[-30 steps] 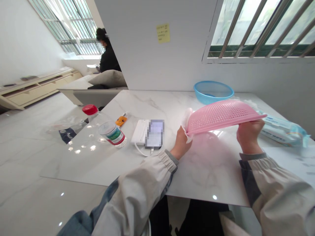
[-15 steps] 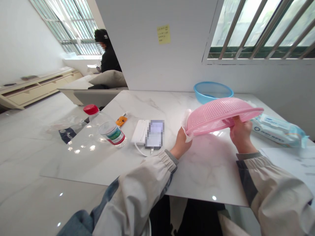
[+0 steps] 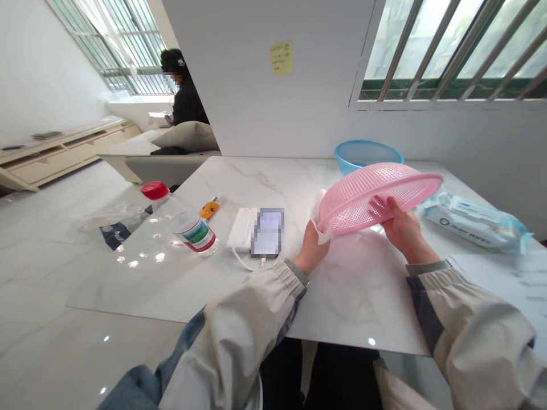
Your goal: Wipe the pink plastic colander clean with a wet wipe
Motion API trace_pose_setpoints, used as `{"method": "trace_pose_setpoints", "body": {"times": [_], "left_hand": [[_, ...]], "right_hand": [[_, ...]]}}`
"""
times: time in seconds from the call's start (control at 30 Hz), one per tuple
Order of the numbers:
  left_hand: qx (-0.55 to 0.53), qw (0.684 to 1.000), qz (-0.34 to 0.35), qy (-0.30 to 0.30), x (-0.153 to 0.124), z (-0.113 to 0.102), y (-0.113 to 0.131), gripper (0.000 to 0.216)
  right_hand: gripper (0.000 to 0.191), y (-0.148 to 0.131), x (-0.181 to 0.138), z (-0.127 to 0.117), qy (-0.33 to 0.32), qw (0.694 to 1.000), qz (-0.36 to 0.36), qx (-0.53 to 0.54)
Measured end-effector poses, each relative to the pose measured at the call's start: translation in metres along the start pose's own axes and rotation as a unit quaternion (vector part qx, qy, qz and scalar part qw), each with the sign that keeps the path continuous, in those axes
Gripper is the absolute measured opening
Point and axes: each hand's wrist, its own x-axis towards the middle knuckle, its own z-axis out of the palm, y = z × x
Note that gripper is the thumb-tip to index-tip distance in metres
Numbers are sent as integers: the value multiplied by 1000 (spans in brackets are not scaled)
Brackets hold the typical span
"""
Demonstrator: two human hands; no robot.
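Observation:
A pink plastic colander (image 3: 363, 185) is held tilted above the table, its open side turned partly toward me. At its left rim, my left hand (image 3: 314, 247) is closed, pinching a white wipe (image 3: 317, 208) against the edge; part of the wipe sticks up along the outside. My right hand (image 3: 404, 233) grips the near rim right of the middle, its fingers reaching inside and showing against the mesh. Behind the colander stands a light blue plastic basin (image 3: 347, 164), its lower front partly hidden.
A pack of wipes (image 3: 474, 222) lies at the right, beside a paper sheet (image 3: 504, 285). Left of my hands are a phone (image 3: 267, 233), a white power bank (image 3: 241, 228) with a cable, an orange object (image 3: 209, 210) and a red-capped bottle (image 3: 194, 230). A person (image 3: 186, 94) sits beyond.
My right hand has shifted left along the colander's rim, and its fingers now show inside. The colander has tilted a little more toward me and moved slightly left.

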Motion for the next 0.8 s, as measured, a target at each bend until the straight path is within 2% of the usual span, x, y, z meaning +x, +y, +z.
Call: {"method": "trace_pose_setpoints", "body": {"times": [0.17,0.27,0.37,0.47,0.57,0.67,0.8], "left_hand": [[-20,1000,-23,1,-1,-1,2,54],[-54,997,-51,11,-3,-1,-3,54],[-79,993,-78,41,-2,1,-5,57],[-70,995,-61,41,1,1,0,45],[-61,996,-54,27,2,1,6,33],[-51,997,-49,24,2,0,8,32],[-27,999,-32,19,2,-1,7,36]], "right_hand": [[47,2,1,-1,-6,1000,-10,-13],[53,1,2,-2,10,998,-48,-40],[53,-6,3,-4,75,981,-142,-106],[51,-20,3,-4,140,943,-263,-149],[50,-34,-2,-2,159,898,-366,-184],[45,-37,-7,0,174,882,-379,-218],[41,-32,-8,6,184,907,-344,-157]]}}
